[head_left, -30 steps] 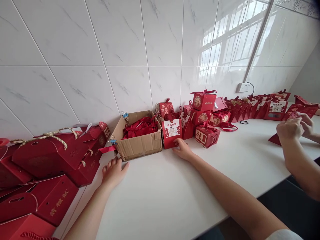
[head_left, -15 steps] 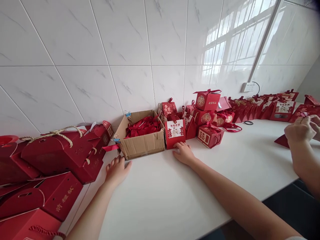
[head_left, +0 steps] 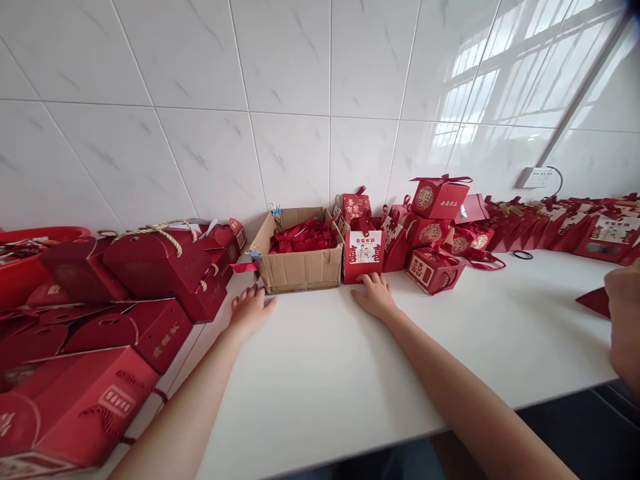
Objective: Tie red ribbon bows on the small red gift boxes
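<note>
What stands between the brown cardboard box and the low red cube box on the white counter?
In the head view, an upright red gift box with a white picture label stands there, beside the cardboard box; the right hand rests at its base.

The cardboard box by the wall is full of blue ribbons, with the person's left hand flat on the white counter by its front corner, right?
Not quite: the ribbons in the cardboard box are red, not blue, as the head view shows. The left hand does lie flat on the white counter by its front corner.
</note>
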Demonstrator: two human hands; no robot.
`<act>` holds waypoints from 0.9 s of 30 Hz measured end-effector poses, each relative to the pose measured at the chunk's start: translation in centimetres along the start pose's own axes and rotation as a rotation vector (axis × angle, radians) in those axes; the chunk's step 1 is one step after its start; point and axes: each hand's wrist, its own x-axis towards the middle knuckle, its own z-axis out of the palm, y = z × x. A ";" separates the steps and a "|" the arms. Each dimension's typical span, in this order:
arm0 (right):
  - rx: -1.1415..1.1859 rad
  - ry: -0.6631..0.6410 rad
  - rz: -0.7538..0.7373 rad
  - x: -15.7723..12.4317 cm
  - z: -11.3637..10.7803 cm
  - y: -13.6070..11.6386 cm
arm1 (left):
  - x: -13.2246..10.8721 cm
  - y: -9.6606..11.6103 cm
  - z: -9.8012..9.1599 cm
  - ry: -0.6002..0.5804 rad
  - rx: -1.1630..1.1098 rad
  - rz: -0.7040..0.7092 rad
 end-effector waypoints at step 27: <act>0.072 -0.335 -0.677 -7.0 0.5 -4.5 | -29.4 -3.9 2.6 0.317 0.028 0.008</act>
